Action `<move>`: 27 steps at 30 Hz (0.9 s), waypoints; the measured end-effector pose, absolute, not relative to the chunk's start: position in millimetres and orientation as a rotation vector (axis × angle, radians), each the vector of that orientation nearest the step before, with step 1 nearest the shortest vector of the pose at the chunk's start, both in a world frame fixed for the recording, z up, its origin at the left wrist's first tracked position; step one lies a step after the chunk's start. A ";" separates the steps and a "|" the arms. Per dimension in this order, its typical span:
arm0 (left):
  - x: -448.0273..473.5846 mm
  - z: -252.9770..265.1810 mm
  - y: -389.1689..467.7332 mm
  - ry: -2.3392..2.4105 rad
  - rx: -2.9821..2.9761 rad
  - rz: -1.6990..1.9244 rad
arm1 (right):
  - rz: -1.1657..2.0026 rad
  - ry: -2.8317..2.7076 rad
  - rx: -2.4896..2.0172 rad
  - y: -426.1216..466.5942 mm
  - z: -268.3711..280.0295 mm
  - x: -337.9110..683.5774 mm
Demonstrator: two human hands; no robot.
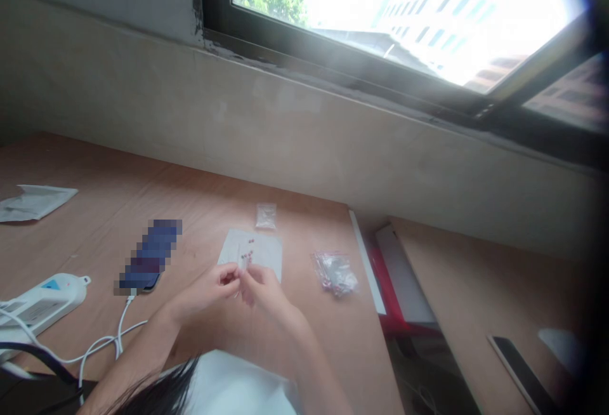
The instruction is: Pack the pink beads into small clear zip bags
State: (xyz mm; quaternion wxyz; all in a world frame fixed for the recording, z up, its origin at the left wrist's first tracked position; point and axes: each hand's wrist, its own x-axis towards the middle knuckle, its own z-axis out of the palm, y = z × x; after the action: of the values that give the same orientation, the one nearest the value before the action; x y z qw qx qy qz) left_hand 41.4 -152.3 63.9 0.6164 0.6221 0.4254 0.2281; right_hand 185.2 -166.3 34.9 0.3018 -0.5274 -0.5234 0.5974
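Note:
Over the near edge of a white sheet of paper (272,251), my left hand (224,280) and my right hand (261,284) meet fingertip to fingertip. Both are closed in a pinch. What sits between the fingers is too small and blurred to name. Several small dark-red beads or bits (247,256) lie on the paper just beyond my fingertips. Past the paper's far edge is a small clear bag (266,216) with pale contents. Right of my right hand lies a pile of small clear zip bags (335,273) with reddish edges.
To the left are a phone (151,255) on a white charging cable (122,326), a white power strip (52,301) and a flat white packet (38,202). The table's right edge (366,263) borders a gap with a red-framed item (387,288). Beyond stands another table (457,275).

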 end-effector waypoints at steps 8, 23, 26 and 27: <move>39.6 51.1 -152.7 1.004 1.374 0.605 | 1.815 -1.134 -1.115 -166.3 44.7 186.7; 46.3 46.6 -150.5 1.028 1.558 0.600 | 1.631 -0.996 -1.551 -163.5 19.8 178.1; 38.2 42.3 -146.2 1.082 1.498 0.635 | 1.468 -0.939 -1.559 -159.5 14.0 181.2; 34.3 39.5 -144.7 1.119 1.451 0.655 | 1.469 -0.942 -1.530 -158.7 13.6 182.6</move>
State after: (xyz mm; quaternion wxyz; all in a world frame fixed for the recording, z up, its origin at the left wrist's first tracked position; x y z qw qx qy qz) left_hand 34.3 -144.7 39.5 0.5628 0.6164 0.4753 0.2780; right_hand 182.6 -158.7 13.6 0.3989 -0.6046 -0.3721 0.5805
